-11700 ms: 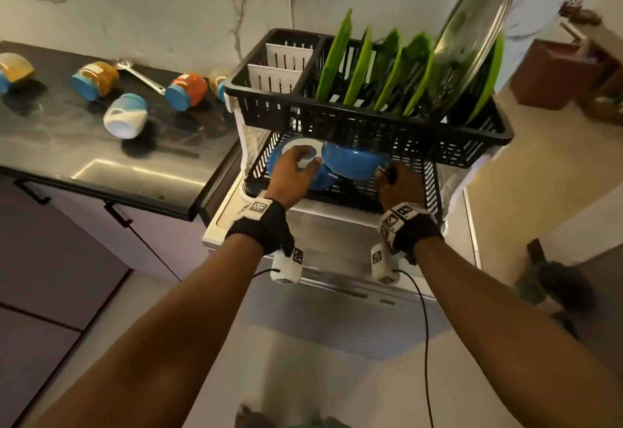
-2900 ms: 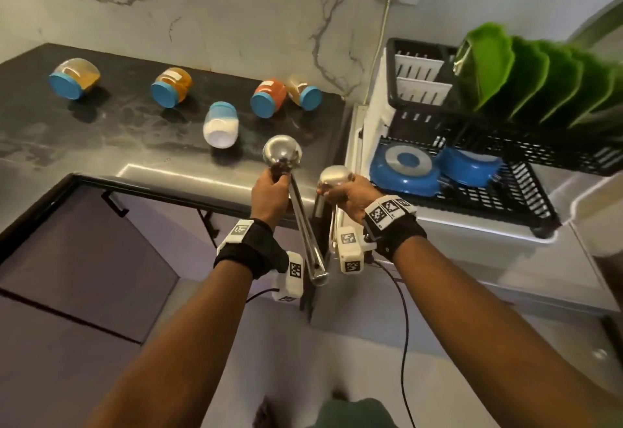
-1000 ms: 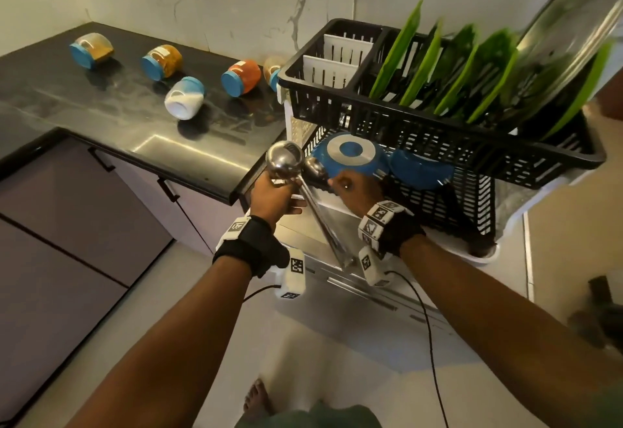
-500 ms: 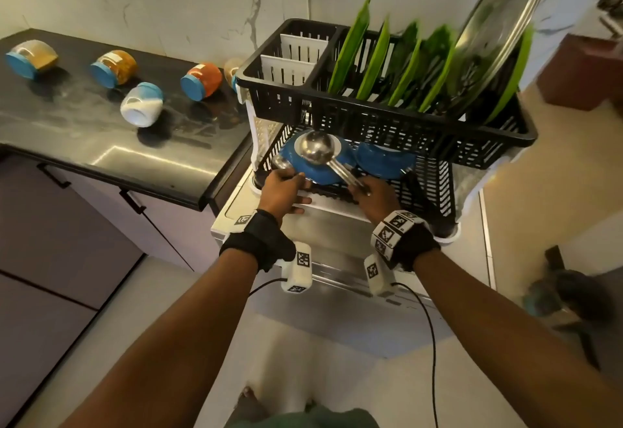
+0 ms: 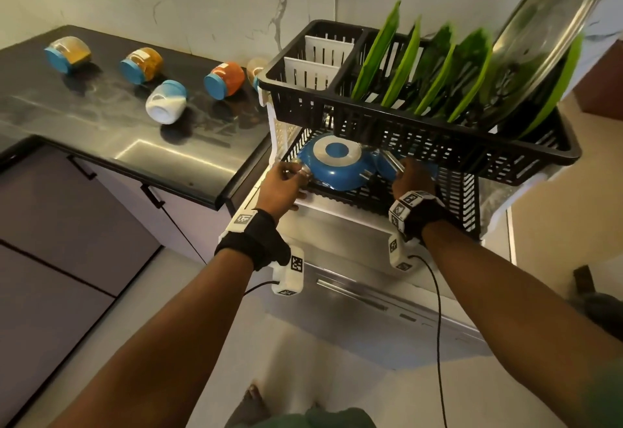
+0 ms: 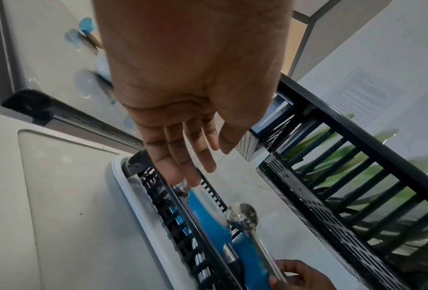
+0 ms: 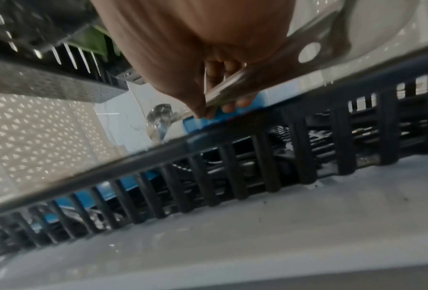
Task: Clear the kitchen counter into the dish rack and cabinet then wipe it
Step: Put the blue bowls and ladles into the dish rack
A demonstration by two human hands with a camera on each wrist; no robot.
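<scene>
The black two-tier dish rack stands right of the dark counter. Two blue bowls lie upside down in its lower tier. My right hand reaches into that tier and grips the handle of a steel ladle, whose bowl hangs over the blue bowls. My left hand is at the tier's front left corner. Its fingers are straight above the rim, by the bowl of a second steel ladle lying there.
Several blue-lidded jars lie on their sides on the counter: a white one, an orange one and yellow ones further left. Green plates and a large steel lid fill the upper tier. A white appliance top carries the rack.
My right hand has lowered its ladle from above the blue bowl into the lower tier. The left hand's ladle now lies at the tier's front left, and the left fingers have straightened.
</scene>
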